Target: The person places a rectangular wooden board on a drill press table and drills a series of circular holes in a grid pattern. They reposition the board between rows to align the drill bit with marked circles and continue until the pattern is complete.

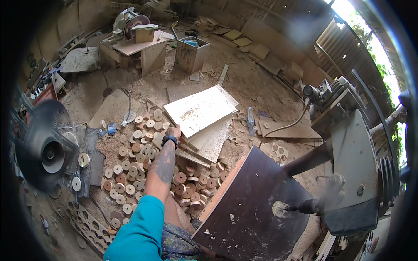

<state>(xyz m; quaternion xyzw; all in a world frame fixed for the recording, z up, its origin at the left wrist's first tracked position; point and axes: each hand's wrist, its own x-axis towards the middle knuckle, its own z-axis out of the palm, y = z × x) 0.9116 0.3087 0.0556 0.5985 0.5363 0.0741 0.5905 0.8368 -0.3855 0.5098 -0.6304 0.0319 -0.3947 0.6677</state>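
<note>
My left hand (174,132), with a dark watch on the wrist, reaches forward from a teal sleeve. Its fingers close on the near left edge of a pale rectangular wooden board (209,105). Sawdust and shavings lie scattered over that board's top. Under it, another pale board (208,143) sticks out at an angle. Both rest above a heap of round wooden discs (130,189), many with a hole in the middle. My right hand is out of view.
A drill press (355,174) stands at the right, its chuck (307,206) beside a dark tabletop (257,195). A fan (52,156) is at the left. Farther back are a wooden box (191,56), a low bench (153,58) and a plastic bottle (251,119). A cable (289,124) hangs from the press.
</note>
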